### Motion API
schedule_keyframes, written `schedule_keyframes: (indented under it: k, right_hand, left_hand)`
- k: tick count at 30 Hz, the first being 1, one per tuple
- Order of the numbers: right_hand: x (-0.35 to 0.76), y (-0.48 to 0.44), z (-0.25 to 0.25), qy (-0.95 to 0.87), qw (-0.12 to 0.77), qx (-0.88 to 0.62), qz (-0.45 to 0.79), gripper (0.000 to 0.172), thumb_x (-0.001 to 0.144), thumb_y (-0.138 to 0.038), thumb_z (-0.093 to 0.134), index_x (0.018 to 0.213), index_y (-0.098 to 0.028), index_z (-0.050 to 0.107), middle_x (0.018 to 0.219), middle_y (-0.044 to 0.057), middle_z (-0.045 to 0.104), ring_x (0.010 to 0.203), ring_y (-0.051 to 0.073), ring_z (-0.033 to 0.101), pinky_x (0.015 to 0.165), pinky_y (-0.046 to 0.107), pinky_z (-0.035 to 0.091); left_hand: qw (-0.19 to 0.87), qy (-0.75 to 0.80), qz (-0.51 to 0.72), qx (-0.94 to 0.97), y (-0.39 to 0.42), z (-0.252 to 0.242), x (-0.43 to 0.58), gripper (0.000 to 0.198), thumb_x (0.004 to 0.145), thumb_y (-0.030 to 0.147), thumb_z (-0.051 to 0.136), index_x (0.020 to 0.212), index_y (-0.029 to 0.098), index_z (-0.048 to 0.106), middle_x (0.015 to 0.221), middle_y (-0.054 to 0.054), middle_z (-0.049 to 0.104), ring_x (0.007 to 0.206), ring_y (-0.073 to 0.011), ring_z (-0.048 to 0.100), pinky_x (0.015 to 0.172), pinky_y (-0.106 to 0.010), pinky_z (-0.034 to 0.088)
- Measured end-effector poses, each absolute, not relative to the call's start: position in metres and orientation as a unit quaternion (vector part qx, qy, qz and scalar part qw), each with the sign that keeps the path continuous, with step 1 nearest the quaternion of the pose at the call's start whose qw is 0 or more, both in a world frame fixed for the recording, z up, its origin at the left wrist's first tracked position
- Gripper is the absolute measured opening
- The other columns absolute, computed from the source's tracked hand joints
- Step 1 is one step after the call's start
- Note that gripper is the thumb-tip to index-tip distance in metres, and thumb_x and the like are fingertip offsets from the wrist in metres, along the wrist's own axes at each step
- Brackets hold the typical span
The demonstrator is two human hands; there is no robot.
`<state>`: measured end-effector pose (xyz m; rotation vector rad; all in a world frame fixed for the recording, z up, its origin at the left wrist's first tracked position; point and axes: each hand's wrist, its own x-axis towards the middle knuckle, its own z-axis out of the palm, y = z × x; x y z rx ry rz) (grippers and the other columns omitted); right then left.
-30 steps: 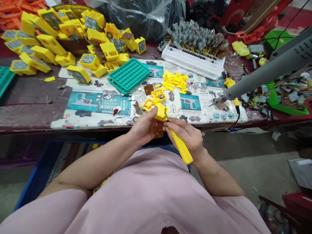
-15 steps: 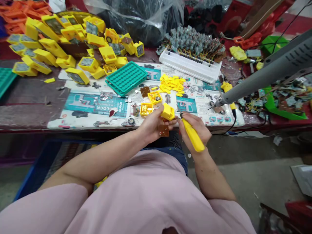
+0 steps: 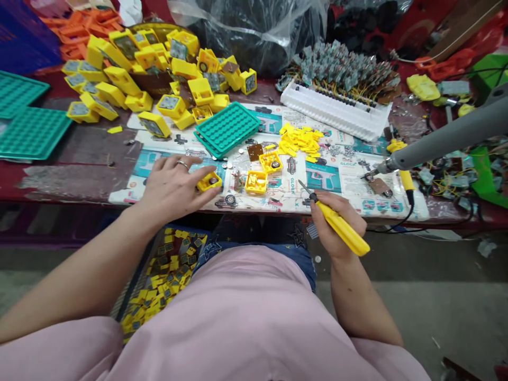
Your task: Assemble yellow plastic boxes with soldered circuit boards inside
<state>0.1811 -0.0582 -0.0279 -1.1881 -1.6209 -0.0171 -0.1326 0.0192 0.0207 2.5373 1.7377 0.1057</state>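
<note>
The left hand (image 3: 174, 182) is arching, fingers apart, around a boxy yellow casing (image 3: 207, 184) showing a dark part inside; the right hand (image 3: 335, 243) is gripping a slim-tipped, yellow-handled tool (image 3: 347, 232).

left hand (image 3: 172, 182) spread, palm down; right hand (image 3: 333, 237) curled

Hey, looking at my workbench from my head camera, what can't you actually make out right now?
All in the head view:
- Left hand: its own back hides the palm, so whether it holds or only touches the yellow housing is unclear.
- Yellow-handled tool: tip too small to tell its exact shape.
- Grey tool: rear end cut off by the right edge.
- Plastic bag: shiny, creased film obscures the contents.
</note>
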Motion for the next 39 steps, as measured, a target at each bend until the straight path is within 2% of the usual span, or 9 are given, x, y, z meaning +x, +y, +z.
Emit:
schedule_keyframes:
  k: [3, 6, 10, 15, 21, 26, 31, 34, 39]
  right_hand:
    - [0.169, -0.055, -0.024, -0.684, 0.542, -0.488, 0.010, 0.023, 0.081, -0.012, 0.073, 0.101, -0.022, 0.070, 0.098, 0.006, 0.078, 0.088, 0.018, 0.076, 0.082, 0.032, 0.064]
    - [0.157, -0.050, -0.017, -0.697, 0.540, -0.472, 0.025, 0.023, 0.083, -0.015, 0.072, 0.104, -0.023, 0.069, 0.102, 0.005, 0.078, 0.091, 0.019, 0.076, 0.084, 0.033, 0.064]
    - [0.149, -0.040, -0.007, -0.740, 0.476, -0.464, 0.098, 0.027, 0.086, -0.020, 0.071, 0.114, -0.023, 0.067, 0.110, 0.005, 0.077, 0.099, 0.018, 0.075, 0.092, 0.030, 0.062]
    - [0.149, -0.026, -0.001, -0.796, 0.417, -0.412, 0.150, 0.020, 0.088, -0.020, 0.069, 0.108, -0.021, 0.068, 0.107, 0.003, 0.078, 0.099, 0.015, 0.075, 0.093, 0.026, 0.061]
    - [0.148, -0.015, 0.010, -0.850, 0.360, -0.372, 0.100, 0.017, 0.088, -0.019, 0.068, 0.105, -0.017, 0.068, 0.102, 0.005, 0.078, 0.096, 0.015, 0.076, 0.092, 0.024, 0.061]
    - [0.140, -0.019, 0.004, -0.889, 0.321, -0.328, 0.004, 0.022, 0.091, -0.014, 0.063, 0.112, -0.016, 0.067, 0.108, 0.008, 0.077, 0.100, 0.017, 0.074, 0.088, 0.026, 0.062]
    - [0.132, -0.031, -0.018, -0.864, 0.358, -0.345, -0.080, 0.034, 0.088, -0.011, 0.066, 0.122, -0.016, 0.064, 0.109, 0.012, 0.077, 0.101, 0.019, 0.074, 0.092, 0.028, 0.062]
    - [0.133, -0.033, -0.021, -0.842, 0.393, -0.366, -0.055, 0.037, 0.087, -0.013, 0.068, 0.123, -0.020, 0.063, 0.109, 0.008, 0.077, 0.099, 0.016, 0.075, 0.092, 0.025, 0.061]
    - [0.143, -0.022, -0.001, -0.862, 0.361, -0.352, 0.047, 0.021, 0.090, -0.016, 0.064, 0.110, -0.021, 0.067, 0.107, 0.005, 0.078, 0.098, 0.014, 0.075, 0.090, 0.023, 0.061]
  left_hand:
    - [0.014, 0.486, 0.137, 0.863, 0.020, 0.009, -0.112, 0.060, 0.090, 0.056, 0.054, 0.138, 0.019, 0.055, 0.151, -0.016, 0.049, 0.139, -0.0379, 0.042, 0.114, -0.054, 0.031]
    - [0.076, 0.448, 0.166, 0.875, 0.028, 0.001, -0.083, 0.083, 0.082, 0.056, 0.065, 0.149, 0.015, 0.041, 0.140, -0.019, 0.060, 0.137, -0.0373, 0.045, 0.114, -0.054, 0.029]
    - [0.159, 0.457, 0.135, 0.864, 0.038, -0.006, -0.063, 0.098, 0.074, 0.042, 0.077, 0.155, 0.012, 0.031, 0.120, -0.020, 0.071, 0.122, -0.0397, 0.058, 0.111, -0.055, 0.029]
    - [0.202, 0.425, 0.112, 0.875, 0.038, -0.005, -0.064, 0.098, 0.076, 0.038, 0.074, 0.156, 0.010, 0.026, 0.125, -0.021, 0.069, 0.124, -0.0387, 0.059, 0.117, -0.055, 0.018]
    - [0.241, 0.426, 0.129, 0.862, 0.040, -0.005, -0.063, 0.098, 0.075, 0.039, 0.074, 0.156, 0.011, 0.027, 0.117, -0.019, 0.073, 0.120, -0.0394, 0.061, 0.117, -0.057, 0.014]
    - [0.239, 0.427, 0.137, 0.861, 0.040, -0.006, -0.062, 0.098, 0.074, 0.041, 0.073, 0.156, 0.011, 0.028, 0.109, -0.017, 0.075, 0.117, -0.0380, 0.062, 0.118, -0.055, 0.016]
    - [0.246, 0.430, 0.159, 0.854, 0.040, -0.007, -0.064, 0.099, 0.074, 0.042, 0.070, 0.156, 0.007, 0.027, 0.104, -0.017, 0.075, 0.118, -0.0395, 0.061, 0.118, -0.056, 0.015]
    - [0.261, 0.429, 0.170, 0.848, 0.041, -0.008, -0.064, 0.100, 0.072, 0.042, 0.072, 0.156, 0.009, 0.028, 0.101, -0.014, 0.076, 0.118, -0.0398, 0.060, 0.118, -0.057, 0.013]
    - [0.223, 0.433, 0.141, 0.862, 0.040, -0.007, -0.062, 0.099, 0.075, 0.043, 0.071, 0.156, 0.007, 0.027, 0.103, -0.017, 0.075, 0.115, -0.0396, 0.062, 0.118, -0.056, 0.016]
